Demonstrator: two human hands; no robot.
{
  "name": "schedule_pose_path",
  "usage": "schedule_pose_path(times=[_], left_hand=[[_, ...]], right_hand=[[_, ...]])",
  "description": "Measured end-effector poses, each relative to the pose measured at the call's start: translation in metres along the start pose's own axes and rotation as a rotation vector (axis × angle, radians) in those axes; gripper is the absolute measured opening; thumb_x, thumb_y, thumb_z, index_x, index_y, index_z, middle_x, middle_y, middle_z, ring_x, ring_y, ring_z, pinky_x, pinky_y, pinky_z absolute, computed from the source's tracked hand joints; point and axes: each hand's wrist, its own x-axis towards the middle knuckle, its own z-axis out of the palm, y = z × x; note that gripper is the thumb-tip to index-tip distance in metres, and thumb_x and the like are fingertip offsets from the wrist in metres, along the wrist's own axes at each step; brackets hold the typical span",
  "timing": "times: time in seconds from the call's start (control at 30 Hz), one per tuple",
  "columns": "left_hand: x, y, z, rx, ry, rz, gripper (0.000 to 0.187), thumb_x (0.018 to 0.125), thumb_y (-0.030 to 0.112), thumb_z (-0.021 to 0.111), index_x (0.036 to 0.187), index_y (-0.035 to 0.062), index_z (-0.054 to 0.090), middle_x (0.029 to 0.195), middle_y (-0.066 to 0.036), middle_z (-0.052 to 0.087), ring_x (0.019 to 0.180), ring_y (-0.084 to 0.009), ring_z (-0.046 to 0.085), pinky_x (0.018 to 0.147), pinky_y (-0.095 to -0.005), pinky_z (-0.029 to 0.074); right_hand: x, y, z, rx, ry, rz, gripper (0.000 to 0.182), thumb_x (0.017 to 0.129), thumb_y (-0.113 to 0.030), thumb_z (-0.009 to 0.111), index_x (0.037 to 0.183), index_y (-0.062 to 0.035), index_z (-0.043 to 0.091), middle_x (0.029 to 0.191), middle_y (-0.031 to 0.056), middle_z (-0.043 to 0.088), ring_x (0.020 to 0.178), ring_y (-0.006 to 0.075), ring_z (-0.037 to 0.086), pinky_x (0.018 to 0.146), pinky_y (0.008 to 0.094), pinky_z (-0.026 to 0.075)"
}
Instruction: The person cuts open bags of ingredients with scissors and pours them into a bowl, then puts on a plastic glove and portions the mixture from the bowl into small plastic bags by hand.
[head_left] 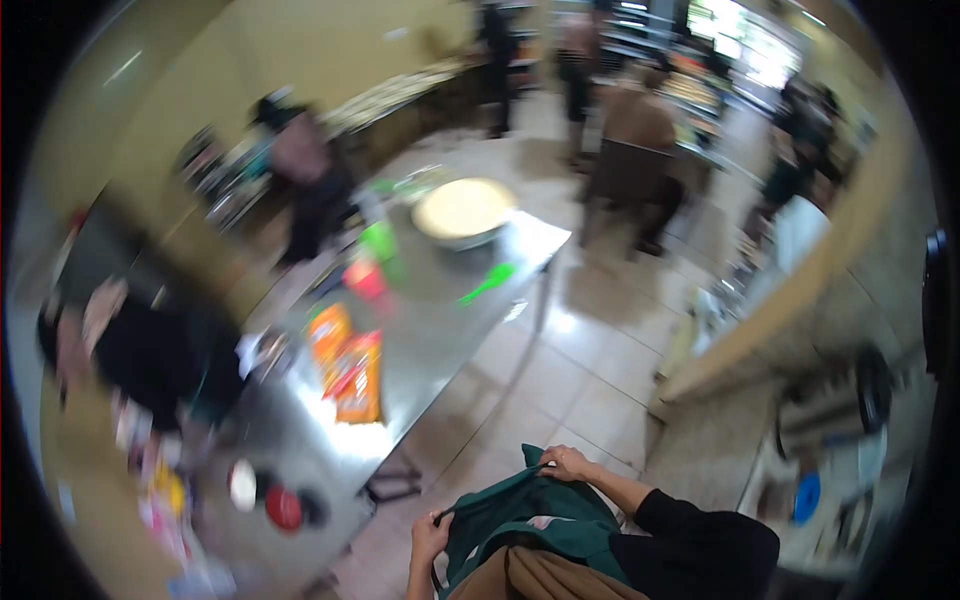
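Both my hands hold a dark green cloth garment (580, 505), which looks like an apron, in front of my body. My left hand (430, 535) is closed on its left edge, near a strap. Farther right and a little higher, my right hand (566, 463) grips the upper edge, with a corner of cloth sticking up beside the fingers. Between the hands the cloth hangs in a loose curve. Brown cloth (530, 575) shows beneath it at the bottom of the view.
A metal table (420, 350) bears orange packets (358, 380), a large round bowl (465, 212), a green utensil (488, 284) and jars. One person (150, 350) bends at its left; several others are farther back. A counter with a metal pot (830, 410) stands right.
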Motion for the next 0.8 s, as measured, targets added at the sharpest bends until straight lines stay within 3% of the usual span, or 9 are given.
schedule_pose_path(times=[0.03,0.13,0.2,0.27,0.47,0.6,0.63,0.73,0.8], left_hand=[[0.023,0.007,0.0,0.049,-0.039,0.102,0.017,0.082,0.017,0.066,0.093,0.0058,0.071,0.09,-0.014,0.068,0.088,-0.0305,0.065,0.079,-0.037,0.05],[0.09,0.049,0.015,0.129,-0.224,0.366,0.014,0.08,0.015,0.067,0.087,0.0036,0.069,0.091,-0.012,0.067,0.09,-0.0313,0.063,0.081,-0.0384,0.049],[0.131,0.063,0.05,0.153,-0.263,0.412,0.016,0.082,0.018,0.065,0.09,0.0039,0.068,0.097,-0.013,0.065,0.093,-0.0321,0.059,0.085,-0.0391,0.046],[0.161,0.101,0.082,0.19,-0.32,0.448,0.018,0.084,0.019,0.064,0.093,0.0041,0.068,0.1,-0.014,0.063,0.095,-0.0329,0.058,0.088,-0.0396,0.045],[0.252,0.185,0.172,0.129,-0.429,0.3,0.024,0.087,0.024,0.063,0.095,0.0018,0.067,0.101,-0.017,0.063,0.096,-0.034,0.058,0.087,-0.04,0.045],[0.31,0.231,0.199,0.141,-0.51,0.293,0.024,0.085,0.024,0.064,0.095,0.0024,0.069,0.102,-0.018,0.064,0.098,-0.0328,0.061,0.085,-0.0378,0.048],[0.326,0.24,0.206,0.147,-0.517,0.337,0.024,0.085,0.024,0.064,0.096,0.0027,0.069,0.102,-0.018,0.064,0.098,-0.0326,0.061,0.086,-0.0375,0.047],[0.373,0.277,0.234,0.152,-0.528,0.298,0.025,0.085,0.024,0.064,0.098,0.0031,0.068,0.101,-0.018,0.065,0.099,-0.0321,0.061,0.087,-0.0371,0.047],[0.412,0.289,0.25,0.166,-0.564,0.271,0.026,0.086,0.024,0.063,0.101,0.0033,0.068,0.1,-0.019,0.065,0.098,-0.0326,0.061,0.087,-0.0375,0.047]], right_hand=[[-0.009,0.011,-0.003,0.012,0.049,0.066,0.045,0.083,-0.052,0.061,0.1,-0.0116,0.069,0.11,0.0112,0.063,0.103,0.0341,0.058,0.085,0.0452,0.049],[-0.038,0.038,-0.014,0.085,0.182,0.231,0.04,0.083,-0.051,0.061,0.099,-0.0147,0.069,0.109,0.0124,0.062,0.108,0.033,0.056,0.086,0.0489,0.047],[-0.042,0.063,-0.015,0.245,0.209,0.359,0.041,0.085,-0.048,0.06,0.098,-0.0098,0.068,0.098,0.0169,0.064,0.098,0.0365,0.06,0.083,0.0478,0.047],[-0.042,0.092,-0.023,0.304,0.234,0.424,0.044,0.085,-0.047,0.06,0.099,-0.006,0.067,0.094,0.0182,0.066,0.094,0.0376,0.06,0.082,0.0456,0.047],[-0.03,0.188,-0.105,0.493,0.318,0.593,0.045,0.084,-0.053,0.06,0.094,-0.0097,0.069,0.09,0.0173,0.067,0.09,0.0354,0.063,0.081,0.0435,0.048],[-0.005,0.268,-0.155,0.614,0.397,0.607,0.037,0.08,-0.042,0.065,0.1,-0.0114,0.069,0.098,0.014,0.068,0.094,0.0339,0.063,0.081,0.0414,0.049],[0.001,0.284,-0.169,0.497,0.386,0.679,0.028,0.079,-0.027,0.062,0.103,-0.0129,0.069,0.102,0.014,0.068,0.096,0.0333,0.063,0.082,0.0402,0.05],[0.033,0.348,-0.185,0.514,0.64,0.697,0.023,0.081,-0.018,0.058,0.1,-0.0116,0.07,0.094,0.0164,0.069,0.091,0.0313,0.066,0.083,0.0389,0.051],[0.046,0.378,-0.212,0.521,0.66,0.782,0.028,0.08,-0.013,0.052,0.101,-0.0122,0.07,0.093,0.0175,0.069,0.09,0.0304,0.066,0.081,0.0376,0.052]])
